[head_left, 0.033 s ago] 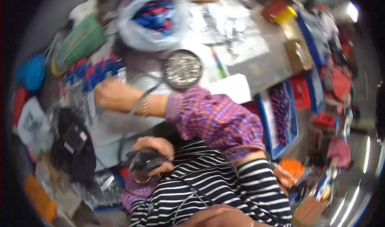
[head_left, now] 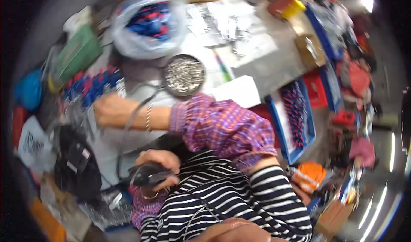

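My left hand is closed around a rounded black handheld device, close to my striped shirt. A dark cable arcs from near the device up toward the table; its exact kind I cannot make out. My right arm, in a purple checked sleeve, reaches across to the left. My right hand is closed there beside clear plastic packaging and a row of blue and red small items. Its fingertips are hidden, so what they grip does not show.
A round dish of small metallic pieces stands beyond my right forearm. Behind it is a plastic-lined tub of blue and red pieces. White papers lie on the table; a blue tray is at the right, a black bag at the left.
The whole scene has shifted slightly left and down in the picture as the view turned. Both hands keep nearly the same pose, and the left still holds the black device.
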`<action>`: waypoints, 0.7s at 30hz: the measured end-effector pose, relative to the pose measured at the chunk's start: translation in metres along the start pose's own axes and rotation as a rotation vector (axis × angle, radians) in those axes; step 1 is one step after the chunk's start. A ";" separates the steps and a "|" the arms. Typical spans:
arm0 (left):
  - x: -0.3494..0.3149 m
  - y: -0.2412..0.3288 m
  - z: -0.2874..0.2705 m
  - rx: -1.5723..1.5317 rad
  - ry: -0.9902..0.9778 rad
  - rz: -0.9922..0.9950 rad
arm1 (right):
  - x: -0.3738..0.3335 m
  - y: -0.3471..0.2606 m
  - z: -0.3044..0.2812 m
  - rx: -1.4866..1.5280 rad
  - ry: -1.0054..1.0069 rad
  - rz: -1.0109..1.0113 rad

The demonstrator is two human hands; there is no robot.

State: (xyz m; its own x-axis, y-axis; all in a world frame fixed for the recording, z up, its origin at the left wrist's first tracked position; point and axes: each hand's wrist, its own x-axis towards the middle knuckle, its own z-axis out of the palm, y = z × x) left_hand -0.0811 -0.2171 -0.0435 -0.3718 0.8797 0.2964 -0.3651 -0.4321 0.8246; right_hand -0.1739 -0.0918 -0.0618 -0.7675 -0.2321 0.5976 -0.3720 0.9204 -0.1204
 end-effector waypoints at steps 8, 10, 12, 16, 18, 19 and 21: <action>0.006 0.015 0.025 -0.054 -0.062 0.079 | -0.081 -0.019 -0.124 0.156 0.165 0.118; 0.024 0.018 0.018 -0.032 -0.260 0.029 | -0.120 -0.014 -0.159 0.166 0.211 0.207; 0.035 0.018 0.024 0.000 -0.346 0.081 | -0.159 -0.013 -0.199 0.238 0.245 0.349; 0.049 0.009 0.039 0.073 -0.246 0.050 | -0.243 -0.010 -0.252 0.515 0.444 0.956; 0.059 -0.001 0.039 0.049 -0.279 0.068 | -0.273 -0.010 -0.256 0.770 0.674 1.181; 0.063 -0.002 0.046 0.067 -0.240 0.057 | -0.287 -0.013 -0.258 0.881 0.724 1.285; 0.071 -0.009 0.056 0.084 -0.171 0.039 | -0.306 -0.018 -0.256 1.090 0.840 1.419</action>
State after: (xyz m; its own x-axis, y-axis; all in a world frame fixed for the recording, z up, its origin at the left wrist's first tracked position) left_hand -0.0562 -0.1396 -0.0031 -0.2310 0.8865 0.4009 -0.2779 -0.4550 0.8460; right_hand 0.2015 0.0427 -0.0400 -0.4738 0.8503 -0.2290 -0.1786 -0.3474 -0.9205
